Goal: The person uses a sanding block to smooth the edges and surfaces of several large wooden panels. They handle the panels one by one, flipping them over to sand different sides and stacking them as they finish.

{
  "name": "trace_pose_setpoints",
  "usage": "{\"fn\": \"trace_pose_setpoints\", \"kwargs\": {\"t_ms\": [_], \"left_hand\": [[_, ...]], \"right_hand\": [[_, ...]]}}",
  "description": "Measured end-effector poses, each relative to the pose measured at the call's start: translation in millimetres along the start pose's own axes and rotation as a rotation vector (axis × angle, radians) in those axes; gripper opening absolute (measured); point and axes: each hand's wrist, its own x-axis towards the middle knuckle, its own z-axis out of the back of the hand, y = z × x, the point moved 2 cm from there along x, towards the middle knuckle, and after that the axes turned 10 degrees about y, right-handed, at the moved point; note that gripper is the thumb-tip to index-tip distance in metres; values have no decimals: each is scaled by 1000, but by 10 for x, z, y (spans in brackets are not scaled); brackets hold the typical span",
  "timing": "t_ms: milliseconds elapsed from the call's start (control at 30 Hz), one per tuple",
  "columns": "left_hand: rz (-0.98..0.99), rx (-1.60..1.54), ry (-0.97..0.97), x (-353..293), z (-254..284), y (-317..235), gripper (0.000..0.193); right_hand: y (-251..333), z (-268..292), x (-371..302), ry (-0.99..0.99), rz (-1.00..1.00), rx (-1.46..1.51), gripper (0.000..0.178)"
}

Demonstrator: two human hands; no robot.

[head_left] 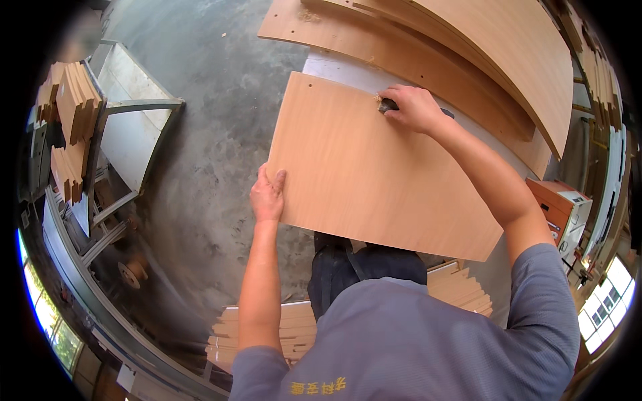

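Observation:
A light-brown wooden panel (374,167) lies in front of me, wide and slightly tapered, with a small hole near its far left corner. My left hand (268,194) grips the panel's left edge, thumb on the upper face and fingers around the side. At the far edge of the panel, my right hand (416,109) is closed around a dark hand plane (388,105). Pale shavings cling to the plane's front end; the hand covers most of its body.
Behind the panel, more curved wooden boards (401,57) are stacked on a pale surface, with shavings on one. Cut wood strips (461,287) are piled by my legs. Left stand a metal frame (144,105) and wood blocks (77,100); right, an orange-and-white cabinet (558,210).

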Motion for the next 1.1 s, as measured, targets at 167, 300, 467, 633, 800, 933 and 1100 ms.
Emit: {"fn": "trace_pose_setpoints", "kwargs": {"t_ms": [167,300,467,633,800,933,1100], "left_hand": [[43,28,18,-8,-51,56,60],[25,-6,48,-1,9,-36,59],[-2,-125,105,72,-3,75,47],[-115,-632,268,86,-158,1041,33],[134,-998,509,-368,112,1147,34],[128,-1178,595,-403,224,1115,38],[181,-1368,633,-338,248,1099,48]], "right_hand": [[605,85,814,16,63,-109,42],[1026,215,1381,11,103,-164,43],[1178,440,1323,-66,-94,222,49],[1120,-522,83,-177,-130,62,56],[1922,-1577,-925,-92,-291,201,58],[2626,-1870,-879,-65,-266,217,60],[3081,-2103,-577,-125,-125,200,60]]}}
